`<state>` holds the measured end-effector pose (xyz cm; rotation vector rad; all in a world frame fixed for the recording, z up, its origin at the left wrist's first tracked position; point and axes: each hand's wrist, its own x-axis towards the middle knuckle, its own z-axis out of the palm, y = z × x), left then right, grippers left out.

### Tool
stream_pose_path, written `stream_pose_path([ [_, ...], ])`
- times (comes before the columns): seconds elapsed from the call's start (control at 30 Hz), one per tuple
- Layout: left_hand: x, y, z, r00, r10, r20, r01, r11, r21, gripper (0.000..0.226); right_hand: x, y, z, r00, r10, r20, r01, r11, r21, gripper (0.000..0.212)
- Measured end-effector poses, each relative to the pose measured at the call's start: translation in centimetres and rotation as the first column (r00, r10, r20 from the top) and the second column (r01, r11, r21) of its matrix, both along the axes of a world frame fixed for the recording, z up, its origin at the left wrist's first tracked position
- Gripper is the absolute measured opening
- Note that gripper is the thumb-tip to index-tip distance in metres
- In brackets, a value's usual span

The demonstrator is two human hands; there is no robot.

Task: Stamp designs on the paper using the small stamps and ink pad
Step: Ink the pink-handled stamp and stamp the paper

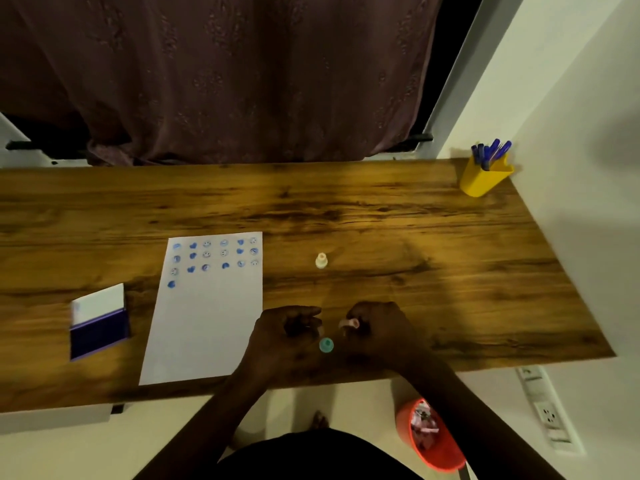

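Note:
A white paper (204, 323) lies on the wooden desk (381, 220), its top rows filled with blue stamped hearts and smiley faces. An open blue ink pad (99, 327) sits left of the paper. My right hand (377, 327) is closed around a small pink stamp (354, 322), just right of the paper. My left hand (287, 334) hovers over the paper's right edge, fingers curled close to the pink stamp; whether it grips anything is unclear. A teal stamp (326, 345) stands on the desk between my hands. A cream stamp (321, 260) stands further back.
A yellow pen holder (483, 180) with blue pens stands at the desk's far right corner by the wall. An orange bin (429, 434) sits on the floor below the desk's near edge. A dark curtain hangs behind the desk.

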<state>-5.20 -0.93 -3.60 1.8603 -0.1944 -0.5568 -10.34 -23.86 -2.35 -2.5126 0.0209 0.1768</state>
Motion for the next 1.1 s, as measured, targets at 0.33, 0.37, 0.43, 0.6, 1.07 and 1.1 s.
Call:
stream_pose_path([
  [0.33, 1.3, 1.3, 2.4, 0.996, 0.051, 0.067, -0.037, 0.979, -0.199, 0.029, 3.2, 4.1, 3.7, 0.960, -0.108, -0.259, 0.257, 0.710, 0.655, 0.018],
  [0.37, 1.5, 1.8, 2.5, 0.995, 0.082, 0.061, -0.064, 0.967, -0.248, 0.032, 3.4, 4.4, 3.7, 0.968, -0.086, -0.236, 0.225, 0.717, 0.659, 0.018],
  [0.43, 1.8, 2.9, 2.3, 0.994, 0.109, 0.002, -0.102, 0.933, -0.346, 0.030, 3.7, 4.9, 3.7, 0.987, -0.042, -0.155, 0.133, 0.755, 0.642, 0.022],
  [0.6, 2.7, 6.4, 2.3, 0.969, 0.202, -0.145, -0.245, 0.879, -0.410, 0.030, 5.2, 7.1, 4.6, 0.998, 0.002, -0.056, 0.032, 0.804, 0.594, 0.029],
  [1.07, 2.3, 23.1, 2.0, 0.808, 0.560, -0.183, -0.585, 0.728, -0.358, 0.016, 12.3, 23.3, 4.8, 0.993, 0.104, -0.052, -0.082, 0.942, 0.324, 0.030],
  [1.1, 2.3, 24.5, 2.1, 0.789, 0.587, -0.181, -0.608, 0.708, -0.360, 0.018, 12.7, 24.7, 4.7, 0.990, 0.134, -0.047, -0.115, 0.950, 0.291, 0.033],
])
